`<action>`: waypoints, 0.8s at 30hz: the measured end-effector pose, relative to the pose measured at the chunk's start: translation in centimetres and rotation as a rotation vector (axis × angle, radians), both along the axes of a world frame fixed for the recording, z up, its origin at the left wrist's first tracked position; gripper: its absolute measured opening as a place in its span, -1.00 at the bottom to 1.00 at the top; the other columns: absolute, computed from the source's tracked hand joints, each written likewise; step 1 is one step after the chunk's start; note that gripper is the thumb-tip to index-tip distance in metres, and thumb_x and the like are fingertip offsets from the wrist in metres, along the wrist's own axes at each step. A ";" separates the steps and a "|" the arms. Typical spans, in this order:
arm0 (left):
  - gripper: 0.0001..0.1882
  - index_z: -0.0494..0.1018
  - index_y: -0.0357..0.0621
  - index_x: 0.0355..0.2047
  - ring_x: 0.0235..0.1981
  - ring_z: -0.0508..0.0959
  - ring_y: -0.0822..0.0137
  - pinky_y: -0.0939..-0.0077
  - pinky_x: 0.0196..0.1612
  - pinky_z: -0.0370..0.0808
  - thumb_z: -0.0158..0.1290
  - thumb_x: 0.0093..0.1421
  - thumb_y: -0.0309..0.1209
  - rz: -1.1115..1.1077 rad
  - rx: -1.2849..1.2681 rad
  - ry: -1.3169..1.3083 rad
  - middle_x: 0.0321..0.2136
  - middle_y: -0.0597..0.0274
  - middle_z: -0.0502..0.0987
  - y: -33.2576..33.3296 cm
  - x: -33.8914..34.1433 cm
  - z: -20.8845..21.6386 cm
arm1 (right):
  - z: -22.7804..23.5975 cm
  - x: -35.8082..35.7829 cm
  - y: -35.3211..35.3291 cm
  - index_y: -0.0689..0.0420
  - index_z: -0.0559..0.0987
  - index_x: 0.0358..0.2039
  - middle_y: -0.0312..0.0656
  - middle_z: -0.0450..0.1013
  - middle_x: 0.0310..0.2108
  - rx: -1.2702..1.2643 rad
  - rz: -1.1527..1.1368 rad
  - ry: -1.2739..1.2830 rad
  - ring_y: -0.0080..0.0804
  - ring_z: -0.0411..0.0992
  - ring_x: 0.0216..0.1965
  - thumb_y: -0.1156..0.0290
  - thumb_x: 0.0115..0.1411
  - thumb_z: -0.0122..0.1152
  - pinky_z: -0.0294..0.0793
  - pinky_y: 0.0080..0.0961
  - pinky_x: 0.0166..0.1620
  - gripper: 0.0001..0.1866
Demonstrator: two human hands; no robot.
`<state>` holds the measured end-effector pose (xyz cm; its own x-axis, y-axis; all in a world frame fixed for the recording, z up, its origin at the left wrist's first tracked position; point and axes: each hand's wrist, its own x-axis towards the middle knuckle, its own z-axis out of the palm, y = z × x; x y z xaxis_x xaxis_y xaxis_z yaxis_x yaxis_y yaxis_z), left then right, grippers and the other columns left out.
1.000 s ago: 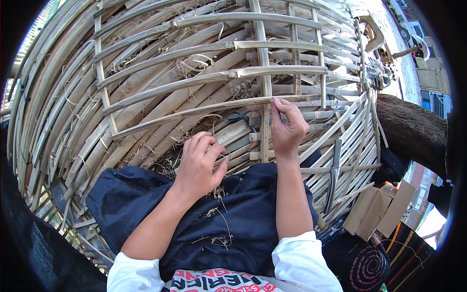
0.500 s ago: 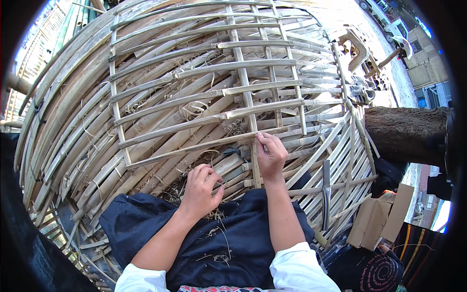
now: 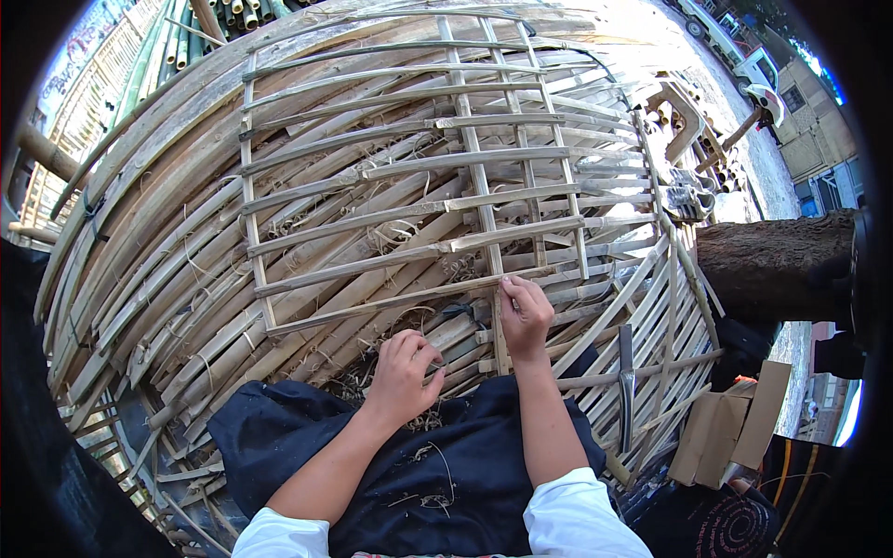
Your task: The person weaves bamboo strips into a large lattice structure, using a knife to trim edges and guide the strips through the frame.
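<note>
A lattice of split-bamboo slats (image 3: 400,210) lies in front of me, long strips crossing several uprights. At its near edge, my right hand (image 3: 526,316) is closed in a pinch where the nearest slat (image 3: 391,302) crosses an upright strip (image 3: 501,344). Whatever sits between its fingertips is too small to make out. My left hand (image 3: 402,377) hovers just short of that slat, above the dark cloth (image 3: 372,474) over my lap. Its fingers are loosely bent with the thumb apart, and nothing shows in them.
Under the lattice is a thick pile of curved split bamboo (image 3: 158,251) with curled shavings. A chisel-like metal tool (image 3: 626,381) rests on woven strips (image 3: 651,325) at right. Farther right are a cardboard box (image 3: 716,428) and a thick log (image 3: 772,256). Bamboo poles (image 3: 172,46) stand far left.
The view has shifted, so the scene sits slightly lower and to the right. Both hands keep nearly the same places relative to the lattice, the right still pinching at the crossing.
</note>
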<state>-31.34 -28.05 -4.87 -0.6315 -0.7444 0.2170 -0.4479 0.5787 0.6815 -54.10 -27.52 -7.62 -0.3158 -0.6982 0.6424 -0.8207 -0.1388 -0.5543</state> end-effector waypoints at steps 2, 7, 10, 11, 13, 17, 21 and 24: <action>-0.80 0.48 -0.12 -0.38 -0.02 0.40 0.06 0.19 0.01 0.32 0.21 -0.04 -0.42 -0.004 0.002 0.007 -0.28 0.13 0.43 0.0 -0.2 0.0 | 0.1 -0.2 0.1 0.26 0.59 -0.37 -0.05 0.57 -0.34 -0.001 0.001 0.001 -0.14 0.55 -0.31 0.72 -0.03 0.29 0.54 -0.37 -0.24 -0.82; -0.82 0.49 -0.12 -0.40 -0.05 0.41 0.07 0.21 -0.01 0.32 0.22 -0.05 -0.45 -0.006 0.003 0.013 -0.30 0.15 0.44 -0.5 0.1 0.2 | 0.3 -0.1 0.1 0.26 0.59 -0.37 -0.06 0.57 -0.34 -0.001 0.000 -0.018 -0.14 0.55 -0.31 0.70 -0.03 0.29 0.54 -0.37 -0.24 -0.84; -0.82 0.51 -0.11 -0.41 -0.12 0.43 0.10 0.24 -0.05 0.34 0.25 -0.06 -0.46 -0.002 -0.057 0.029 -0.33 0.18 0.45 -0.7 -0.7 1.0 | 0.4 0.0 0.2 0.25 0.58 -0.39 -0.07 0.56 -0.34 0.001 -0.005 -0.033 -0.14 0.54 -0.31 0.68 -0.01 0.29 0.53 -0.35 -0.23 -0.86; -0.82 0.51 -0.11 -0.41 -0.15 0.44 0.11 0.25 -0.07 0.35 0.26 -0.06 -0.47 -0.007 -0.090 0.040 -0.33 0.19 0.46 -0.8 -1.2 1.6 | 0.6 -0.1 0.2 0.25 0.58 -0.39 -0.07 0.56 -0.34 0.002 -0.010 -0.035 -0.14 0.54 -0.30 0.68 -0.01 0.29 0.53 -0.34 -0.23 -0.86; -0.81 0.52 -0.11 -0.40 -0.18 0.45 0.13 0.26 -0.09 0.36 0.27 -0.07 -0.48 -0.011 -0.156 0.054 -0.35 0.21 0.47 -1.2 -2.5 2.0 | 0.5 -0.1 0.3 0.25 0.58 -0.39 -0.08 0.56 -0.35 0.005 -0.009 -0.054 -0.14 0.54 -0.30 0.67 -0.01 0.28 0.53 -0.33 -0.23 -0.87; -0.75 0.55 -0.11 -0.34 -0.23 0.47 0.17 0.31 -0.14 0.37 0.28 -0.09 -0.50 0.003 -0.264 0.082 -0.35 0.24 0.49 -3.7 -6.2 1.7 | 0.4 -0.2 0.2 0.25 0.59 -0.38 -0.09 0.56 -0.34 0.018 -0.003 -0.082 -0.14 0.53 -0.30 0.66 -0.01 0.27 0.53 -0.32 -0.23 -0.86; -0.67 0.56 -0.14 -0.25 -0.22 0.48 0.14 0.28 -0.11 0.41 0.27 -0.09 -0.53 0.035 -0.277 0.102 -0.32 0.20 0.51 -5.8 -9.2 0.4 | 0.4 0.0 0.4 0.25 0.59 -0.36 -0.08 0.56 -0.32 0.035 0.012 -0.122 -0.14 0.53 -0.29 0.64 0.01 0.25 0.53 -0.32 -0.22 -0.86; -0.72 0.55 -0.17 -0.27 -0.20 0.50 0.13 0.28 -0.10 0.45 0.25 -0.06 -0.53 0.032 -0.252 0.151 -0.34 0.17 0.51 -6.6 -10.8 -0.4 | 0.3 -0.1 0.5 0.24 0.60 -0.34 -0.09 0.56 -0.30 0.037 0.006 -0.112 -0.15 0.54 -0.28 0.64 0.01 0.25 0.53 -0.32 -0.21 -0.84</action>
